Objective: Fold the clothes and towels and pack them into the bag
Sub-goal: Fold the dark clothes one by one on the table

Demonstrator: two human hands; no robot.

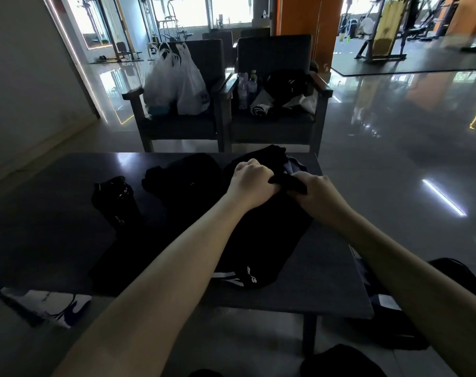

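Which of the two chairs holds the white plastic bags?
The left chair; the right chair carries bottles and dark clothing instead.

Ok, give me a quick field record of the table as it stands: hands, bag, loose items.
left hand: fingers curled, gripping black fabric at the bag's far end
right hand: gripping the same black fabric
fabric type: strap or garment, cannot tell
bag: black, lying on the table, white stripes at near end
black clothes: on the table, left of the bag
shaker bottle: black, upright, further left
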